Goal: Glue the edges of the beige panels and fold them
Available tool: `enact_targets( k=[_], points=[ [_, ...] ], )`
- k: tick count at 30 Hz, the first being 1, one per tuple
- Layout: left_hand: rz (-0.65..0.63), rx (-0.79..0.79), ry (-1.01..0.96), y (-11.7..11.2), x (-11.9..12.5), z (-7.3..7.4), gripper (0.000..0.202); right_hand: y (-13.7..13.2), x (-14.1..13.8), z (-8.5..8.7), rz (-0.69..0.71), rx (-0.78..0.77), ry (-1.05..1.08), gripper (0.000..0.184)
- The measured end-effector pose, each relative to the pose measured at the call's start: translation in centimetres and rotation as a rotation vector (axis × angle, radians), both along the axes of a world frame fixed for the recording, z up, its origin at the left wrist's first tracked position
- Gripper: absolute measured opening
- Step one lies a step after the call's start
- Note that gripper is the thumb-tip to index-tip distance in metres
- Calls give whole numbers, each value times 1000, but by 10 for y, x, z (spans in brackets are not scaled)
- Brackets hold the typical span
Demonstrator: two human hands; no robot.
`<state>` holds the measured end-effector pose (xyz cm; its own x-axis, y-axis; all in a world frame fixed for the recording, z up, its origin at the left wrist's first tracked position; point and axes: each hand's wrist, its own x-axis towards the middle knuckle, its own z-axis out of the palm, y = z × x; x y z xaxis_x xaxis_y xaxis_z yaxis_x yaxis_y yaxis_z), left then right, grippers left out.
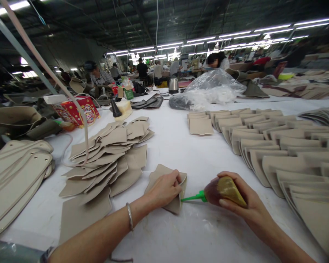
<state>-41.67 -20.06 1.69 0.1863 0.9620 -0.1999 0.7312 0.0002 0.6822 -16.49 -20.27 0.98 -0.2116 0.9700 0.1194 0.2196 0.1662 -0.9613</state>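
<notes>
My left hand (pixel 166 189), with its fingers curled, grips a beige leather piece (pixel 160 172) on the white table. The piece's right edge is lifted a little. In my right hand (pixel 242 199) is a glue bottle (pixel 226 190), lying sideways with yellowish-brown contents. Its green nozzle (pixel 193 197) points left, and the tip meets the right edge of the leather piece. To the left lies a loose pile of similar beige pieces (pixel 112 157). On the right, folded beige pieces (pixel 285 160) stand in overlapping rows.
Long pale panels with rivets (pixel 22 175) lie at the far left. A red patterned box (pixel 76 111), a foam block (pixel 123 109), a clear plastic bag (pixel 214 89) and a kettle (pixel 173 85) stand farther back. A hose (pixel 57 84) hangs down over the left pile. People sit at distant tables.
</notes>
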Motion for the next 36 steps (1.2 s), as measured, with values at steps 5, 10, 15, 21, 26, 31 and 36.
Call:
enact_targets(
  k=[5, 10, 15, 21, 26, 31, 36],
  points=[
    [-5, 3, -12, 0, 0, 1, 16, -6, 1, -7, 56, -53, 47, 51],
    [-6, 1, -6, 1, -1, -2, 17, -5, 4, -8, 93, -112, 49, 55],
    [-5, 5, 10, 1, 0, -1, 16, -1, 4, -7, 48, -34, -1, 52],
    [3, -4, 0, -1, 2, 3, 15, 17, 11, -9, -23, 111, -120, 51],
    [7, -24, -22, 0, 1, 4, 15, 24, 13, -10, -84, 157, -131, 51],
    [4, -67, -37, 0, 2, 6, 14, 14, 7, -11, -29, 101, -86, 50],
    [13, -56, -24, 1, 2, 5, 15, 24, 8, -12, -90, 77, -44, 53]
  ],
)
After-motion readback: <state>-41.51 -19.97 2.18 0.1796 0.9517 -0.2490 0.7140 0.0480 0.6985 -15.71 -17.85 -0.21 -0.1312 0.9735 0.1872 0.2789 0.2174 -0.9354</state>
